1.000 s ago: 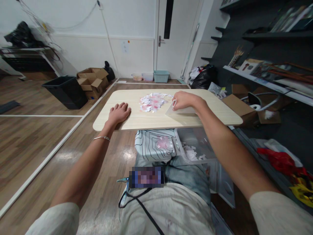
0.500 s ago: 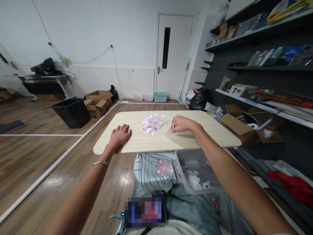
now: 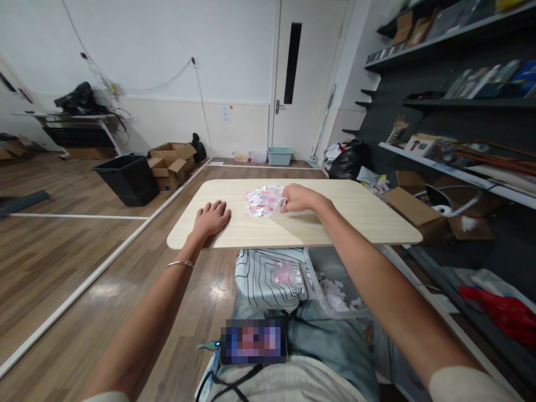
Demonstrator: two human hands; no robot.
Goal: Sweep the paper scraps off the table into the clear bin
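A heap of small pink and white paper pieces (image 3: pixel 260 200) lies on the light wooden table (image 3: pixel 360 215). My right hand (image 3: pixel 298 197) is closed on a thin clear plastic sheet (image 3: pixel 280 210) whose edge rests on the tabletop and touches the right side of the heap. My left hand (image 3: pixel 211 217) lies flat on the table near its front left edge, fingers stretched out, holding nothing. A thin bracelet (image 3: pixel 181 263) circles that wrist.
Below the table's front edge stand a line-patterned bag (image 3: pixel 263 276) and a clear plastic bin (image 3: pixel 335 282), both with paper pieces inside. A black bin (image 3: pixel 128 178) and cardboard boxes (image 3: pixel 171 163) stand on the floor at left. Shelves (image 3: pixel 456 100) line the right wall.
My right hand has slid the plastic sheet left into the heap, pushing the pieces closer together. The left hand has stayed flat on the table. The camera has shifted.
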